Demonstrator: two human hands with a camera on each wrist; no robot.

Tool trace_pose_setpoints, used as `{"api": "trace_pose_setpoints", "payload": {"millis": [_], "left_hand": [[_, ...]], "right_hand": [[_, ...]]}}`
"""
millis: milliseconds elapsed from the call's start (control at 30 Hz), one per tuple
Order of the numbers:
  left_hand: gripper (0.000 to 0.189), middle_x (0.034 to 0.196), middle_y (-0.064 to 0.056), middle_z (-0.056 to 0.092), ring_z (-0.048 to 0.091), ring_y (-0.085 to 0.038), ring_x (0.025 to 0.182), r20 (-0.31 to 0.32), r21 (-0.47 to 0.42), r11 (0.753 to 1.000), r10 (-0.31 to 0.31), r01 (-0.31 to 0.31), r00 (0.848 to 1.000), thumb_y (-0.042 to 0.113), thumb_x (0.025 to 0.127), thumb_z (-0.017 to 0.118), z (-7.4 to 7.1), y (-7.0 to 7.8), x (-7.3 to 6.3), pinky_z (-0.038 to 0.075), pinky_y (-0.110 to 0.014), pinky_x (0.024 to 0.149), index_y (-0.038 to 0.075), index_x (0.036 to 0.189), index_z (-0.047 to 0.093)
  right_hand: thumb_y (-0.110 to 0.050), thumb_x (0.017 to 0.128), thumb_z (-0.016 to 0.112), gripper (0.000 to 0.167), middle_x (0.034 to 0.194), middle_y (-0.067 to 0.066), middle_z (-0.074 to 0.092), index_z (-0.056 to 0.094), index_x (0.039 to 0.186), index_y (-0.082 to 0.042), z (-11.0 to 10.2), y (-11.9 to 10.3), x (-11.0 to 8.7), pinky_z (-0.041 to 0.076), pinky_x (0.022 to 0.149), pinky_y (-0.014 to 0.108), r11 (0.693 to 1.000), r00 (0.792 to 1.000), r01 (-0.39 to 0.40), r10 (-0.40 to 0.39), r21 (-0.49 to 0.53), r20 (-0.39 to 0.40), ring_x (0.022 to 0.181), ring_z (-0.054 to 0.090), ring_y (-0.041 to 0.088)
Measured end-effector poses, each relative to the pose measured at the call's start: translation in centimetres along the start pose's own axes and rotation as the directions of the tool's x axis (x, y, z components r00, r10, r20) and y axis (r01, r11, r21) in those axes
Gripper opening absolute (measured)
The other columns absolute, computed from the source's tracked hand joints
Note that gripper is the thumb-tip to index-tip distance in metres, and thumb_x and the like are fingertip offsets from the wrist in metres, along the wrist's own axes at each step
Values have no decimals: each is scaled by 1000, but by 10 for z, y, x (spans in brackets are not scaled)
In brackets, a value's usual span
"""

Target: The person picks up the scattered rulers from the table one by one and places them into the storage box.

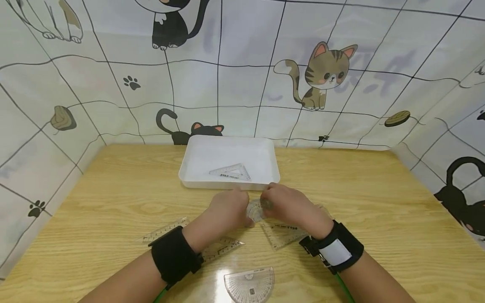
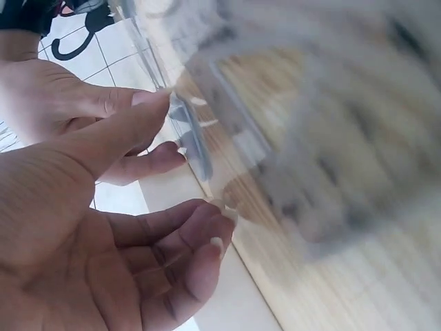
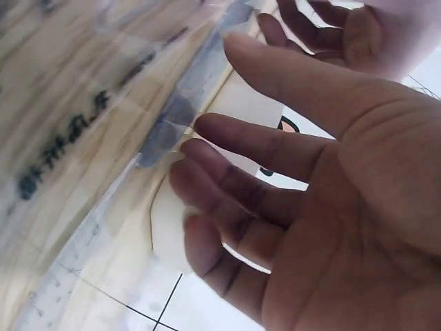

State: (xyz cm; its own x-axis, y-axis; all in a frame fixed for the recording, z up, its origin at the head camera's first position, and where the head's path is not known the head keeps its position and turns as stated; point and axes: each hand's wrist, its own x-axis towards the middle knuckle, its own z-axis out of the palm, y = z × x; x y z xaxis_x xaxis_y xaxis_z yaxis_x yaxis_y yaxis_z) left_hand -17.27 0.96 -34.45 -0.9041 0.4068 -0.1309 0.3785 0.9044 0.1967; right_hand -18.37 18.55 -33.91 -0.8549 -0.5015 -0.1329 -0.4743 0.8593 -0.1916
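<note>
Between the two hands, just in front of the tray, is a small clear protractor [image 1: 254, 210]. My left hand [image 1: 231, 206] pinches its left side, thumb toward me and the other fingers curled. From the other side my right hand [image 1: 288, 206] grips it between thumb and fingers. In the right wrist view the clear plastic [image 3: 172, 117] shows as a bluish strip reaching from one hand to the other. A clear set square [image 1: 280, 235] lies on the table below my right hand, and another set square [image 1: 223, 248] is partly hidden by my left forearm.
A white tray [image 1: 227, 147] stands at the back against the cat-print sheet, with a clear set square [image 1: 231, 171] inside. A larger protractor [image 1: 249, 284] lies at the front of the wooden table. Left of my left wrist is a clear ruler-like piece [image 1: 164, 230].
</note>
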Motion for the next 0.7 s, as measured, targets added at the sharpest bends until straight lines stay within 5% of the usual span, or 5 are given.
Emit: {"api": "trace_pose_setpoints", "payload": {"millis": [267, 467, 600, 700], "left_hand": [[41, 81, 0, 56, 52, -13, 67, 48, -56, 997, -41, 44, 998, 38, 75, 90, 0, 3, 6, 48, -31, 56, 9, 81, 61], [41, 86, -3, 55, 56, -15, 72, 38, -62, 997, -46, 48, 998, 37, 76, 89, 1, 3, 7, 50, -34, 60, 8, 84, 60], [37, 88, -5, 63, 66, -20, 81, -18, -36, 999, -16, 16, 1000, 32, 79, 87, 3, 2, 3, 56, -39, 65, 8, 90, 62], [44, 93, -8, 69, 70, -24, 86, -82, -25, 1000, 12, -14, 997, 26, 78, 88, 3, 0, -1, 57, -39, 66, 6, 106, 61]], "right_hand": [[-19, 82, 85, 41, 111, 12, 67, 66, 112, 0, -4, 6, 3, 53, 89, 41, 983, 996, -80, 73, 167, 48, 99, 62, 23], [-18, 77, 88, 43, 94, 7, 70, 67, 111, -3, -2, 14, 7, 52, 77, 33, 961, 997, -75, 79, 266, -5, 84, 62, 18], [-16, 83, 84, 15, 79, 1, 71, 76, 92, -8, 0, 20, 9, 50, 65, 28, 908, 998, -26, 48, 419, -43, 71, 60, 11], [-16, 88, 78, 7, 78, 1, 74, 76, 89, -9, -1, 24, 10, 54, 63, 30, 827, 998, -24, 56, 561, -41, 68, 64, 11]]}}
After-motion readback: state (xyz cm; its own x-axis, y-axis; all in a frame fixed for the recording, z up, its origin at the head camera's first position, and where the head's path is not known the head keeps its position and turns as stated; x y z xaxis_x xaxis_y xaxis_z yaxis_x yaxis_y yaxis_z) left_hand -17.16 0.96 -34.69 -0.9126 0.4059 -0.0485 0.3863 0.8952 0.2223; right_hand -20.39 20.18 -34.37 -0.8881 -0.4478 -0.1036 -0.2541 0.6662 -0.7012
